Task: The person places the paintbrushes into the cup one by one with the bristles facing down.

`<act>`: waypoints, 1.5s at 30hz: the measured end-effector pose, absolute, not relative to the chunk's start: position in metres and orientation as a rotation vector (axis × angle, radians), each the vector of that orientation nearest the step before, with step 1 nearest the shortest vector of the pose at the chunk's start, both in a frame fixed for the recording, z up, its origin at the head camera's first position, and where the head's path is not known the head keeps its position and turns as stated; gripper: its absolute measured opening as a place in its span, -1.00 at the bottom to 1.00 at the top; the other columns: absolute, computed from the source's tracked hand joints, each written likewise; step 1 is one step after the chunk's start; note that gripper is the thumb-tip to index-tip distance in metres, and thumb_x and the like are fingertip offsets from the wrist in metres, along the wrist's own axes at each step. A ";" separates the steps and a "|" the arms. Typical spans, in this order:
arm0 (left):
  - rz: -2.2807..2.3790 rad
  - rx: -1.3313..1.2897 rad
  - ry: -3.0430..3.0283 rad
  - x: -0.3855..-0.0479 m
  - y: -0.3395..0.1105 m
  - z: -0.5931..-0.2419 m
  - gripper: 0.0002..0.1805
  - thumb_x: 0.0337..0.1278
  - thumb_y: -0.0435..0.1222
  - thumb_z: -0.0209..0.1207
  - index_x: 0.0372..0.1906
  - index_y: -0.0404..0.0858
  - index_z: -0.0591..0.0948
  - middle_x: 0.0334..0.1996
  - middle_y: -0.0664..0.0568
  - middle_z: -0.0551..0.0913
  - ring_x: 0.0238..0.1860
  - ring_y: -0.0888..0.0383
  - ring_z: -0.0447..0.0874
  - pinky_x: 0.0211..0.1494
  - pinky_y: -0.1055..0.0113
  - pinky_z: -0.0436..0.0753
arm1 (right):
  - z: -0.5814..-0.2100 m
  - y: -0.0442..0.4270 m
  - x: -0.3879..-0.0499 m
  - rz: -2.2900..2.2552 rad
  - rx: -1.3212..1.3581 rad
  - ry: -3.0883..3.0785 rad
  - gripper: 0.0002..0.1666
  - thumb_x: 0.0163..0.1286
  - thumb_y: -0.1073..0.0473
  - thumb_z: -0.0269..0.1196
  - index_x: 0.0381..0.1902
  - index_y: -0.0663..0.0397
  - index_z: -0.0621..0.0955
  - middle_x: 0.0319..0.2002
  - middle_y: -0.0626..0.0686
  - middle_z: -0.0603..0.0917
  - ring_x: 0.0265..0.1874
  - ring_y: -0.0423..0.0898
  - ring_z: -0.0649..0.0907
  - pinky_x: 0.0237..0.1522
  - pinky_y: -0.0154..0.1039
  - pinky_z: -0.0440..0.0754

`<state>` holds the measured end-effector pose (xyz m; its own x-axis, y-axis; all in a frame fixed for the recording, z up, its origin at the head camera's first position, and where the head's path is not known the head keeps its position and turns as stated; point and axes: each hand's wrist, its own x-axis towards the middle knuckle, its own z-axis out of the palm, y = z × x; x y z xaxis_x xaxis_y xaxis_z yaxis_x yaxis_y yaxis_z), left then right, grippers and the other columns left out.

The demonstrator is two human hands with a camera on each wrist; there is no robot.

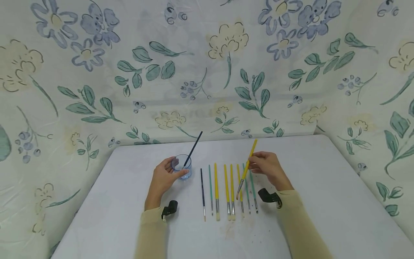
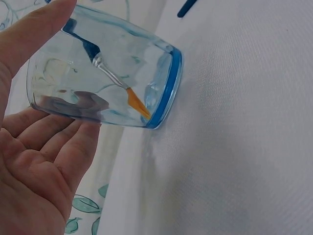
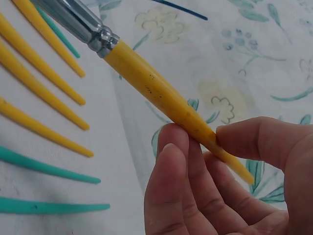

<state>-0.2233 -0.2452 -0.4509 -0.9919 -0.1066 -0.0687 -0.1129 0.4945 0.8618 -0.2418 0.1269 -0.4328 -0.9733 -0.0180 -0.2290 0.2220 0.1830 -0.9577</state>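
My left hand (image 1: 162, 178) holds a clear blue-tinted glass (image 1: 185, 177) near the table's back left, thumb on one side and fingers on the other. Inside it leans a dark blue paintbrush (image 1: 195, 146); the left wrist view shows its orange bristles (image 2: 137, 104) down by the glass's base. Above the row of brushes, my right hand (image 1: 266, 167) pinches a yellow paintbrush (image 1: 248, 162) by its handle, between thumb and fingers. That brush tilts with its bristles downward. In the right wrist view its metal ferrule (image 3: 78, 22) shows at the upper left.
Several paintbrushes lie side by side on the white table (image 1: 126, 201), handles away from me: a dark blue one (image 1: 202, 187), yellow ones (image 1: 216, 183) and teal ones (image 1: 253, 190). Small specks and a faint brownish stain mark the cloth. A floral curtain (image 1: 207, 79) hangs behind.
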 end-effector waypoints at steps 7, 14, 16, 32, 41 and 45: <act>1.596 -0.172 2.701 -0.225 -0.245 -0.452 0.01 0.07 -0.03 0.52 0.54 -0.31 0.30 0.51 -0.23 0.42 0.57 -0.14 0.34 0.63 0.06 0.38 | -0.430 0.118 -0.240 -1.963 0.168 2.222 -0.52 0.48 0.13 0.27 0.21 0.34 0.55 -0.03 0.22 0.78 -0.27 -0.17 0.81 -0.15 -0.33 0.85; 1.601 -0.161 2.702 -0.228 -0.244 -0.454 0.00 0.07 -0.05 0.52 0.54 -0.31 0.31 0.50 -0.22 0.43 0.57 -0.12 0.35 0.63 0.08 0.38 | -0.427 0.108 -0.243 -2.072 0.136 2.173 -0.58 0.47 0.18 0.28 0.15 0.37 0.56 -0.16 0.12 0.80 -0.34 -0.20 0.80 -0.21 -0.38 0.84; 1.598 -0.167 2.707 -0.227 -0.244 -0.453 0.00 0.06 -0.04 0.52 0.54 -0.31 0.31 0.50 -0.22 0.43 0.56 -0.12 0.36 0.62 0.08 0.38 | -0.424 0.104 -0.245 -2.106 0.110 2.158 -0.60 0.46 0.20 0.28 0.13 0.39 0.56 -0.22 0.07 0.81 -0.36 -0.21 0.80 -0.22 -0.38 0.84; 1.633 -0.153 2.698 -0.225 -0.242 -0.451 -0.01 0.06 -0.08 0.53 0.53 -0.33 0.32 0.49 -0.24 0.45 0.56 -0.12 0.36 0.62 0.08 0.38 | -0.398 0.068 -0.253 -2.281 0.002 2.085 -0.72 0.46 0.26 0.29 0.02 0.35 0.59 -0.34 -0.05 0.79 -0.40 -0.21 0.80 -0.21 -0.34 0.85; 1.600 -0.184 2.721 -0.223 -0.243 -0.449 -0.02 0.09 -0.08 0.51 0.53 -0.34 0.31 0.49 -0.26 0.44 0.55 -0.16 0.37 0.62 0.05 0.38 | -0.388 0.041 -0.260 -2.382 -0.086 2.042 -0.75 0.43 0.30 0.30 -0.01 0.36 0.60 -0.34 -0.02 0.81 -0.43 -0.20 0.80 -0.22 -0.35 0.85; 1.595 -0.187 2.719 -0.222 -0.244 -0.449 -0.02 0.08 -0.06 0.52 0.53 -0.32 0.32 0.49 -0.24 0.45 0.55 -0.14 0.38 0.61 0.07 0.39 | -0.386 0.028 -0.263 -2.412 -0.097 2.022 -0.75 0.42 0.32 0.31 -0.02 0.38 0.61 -0.29 0.07 0.82 -0.42 -0.19 0.80 -0.20 -0.32 0.86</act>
<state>-0.2222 -0.2437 -0.4491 -0.9929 -0.1102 -0.0458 -0.0938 0.4829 0.8707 -0.2625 0.0285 -0.3860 -0.9981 -0.0339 0.0523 -0.0455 -0.1755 -0.9834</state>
